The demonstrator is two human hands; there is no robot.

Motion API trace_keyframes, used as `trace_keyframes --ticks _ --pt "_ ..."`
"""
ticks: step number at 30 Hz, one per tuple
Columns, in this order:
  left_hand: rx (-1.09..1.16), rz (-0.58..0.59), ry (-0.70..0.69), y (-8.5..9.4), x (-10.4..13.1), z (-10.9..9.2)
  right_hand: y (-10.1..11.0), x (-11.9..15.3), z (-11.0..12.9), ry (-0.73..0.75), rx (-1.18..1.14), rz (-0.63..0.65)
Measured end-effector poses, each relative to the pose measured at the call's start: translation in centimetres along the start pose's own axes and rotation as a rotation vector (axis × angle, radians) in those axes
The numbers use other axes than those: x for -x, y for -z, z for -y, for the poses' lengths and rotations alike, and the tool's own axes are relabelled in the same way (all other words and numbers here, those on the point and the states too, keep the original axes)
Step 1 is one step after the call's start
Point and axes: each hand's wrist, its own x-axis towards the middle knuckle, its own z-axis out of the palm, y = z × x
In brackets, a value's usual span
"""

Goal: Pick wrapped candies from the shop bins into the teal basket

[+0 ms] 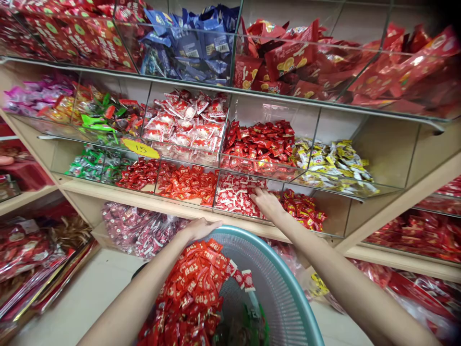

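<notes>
My left hand (200, 229) is closed over the far rim of a teal plastic basket (293, 288). Inside the basket lies a heap of red-wrapped candies (196, 283), with several red-and-white candies (242, 278) and some green-wrapped pieces (254, 319) beside it. My right hand (267, 204) reaches over the front of a clear bin. Its fingers are apart and touch the red-and-white wrapped candies (236, 194) there; the fingertips are partly hidden, and no candy shows lifted in them.
Neighbouring bins hold orange-red candies (190, 185), red-and-yellow candies (302, 207) and yellow-and-white candies (334, 161). Clear dividers and a wooden shelf edge (173, 204) stand before my hands. A yellow tag (140, 148) reads 15. Bagged candies (140, 230) lie below.
</notes>
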Motion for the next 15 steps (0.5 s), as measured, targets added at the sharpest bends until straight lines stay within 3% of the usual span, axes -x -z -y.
trace_keyframes --ticks 7,11,15 --pt "0.007 0.009 -0.017 0.0 0.0 0.1 0.0 0.2 -0.4 -0.001 -0.05 -0.032" --pt "0.034 0.01 -0.026 -0.1 0.0 0.1 2.0 1.4 -0.4 -0.041 -0.174 -0.081" --pt "0.026 0.008 -0.003 0.0 0.1 -0.1 4.5 4.5 2.0 -0.006 -0.424 -0.118"
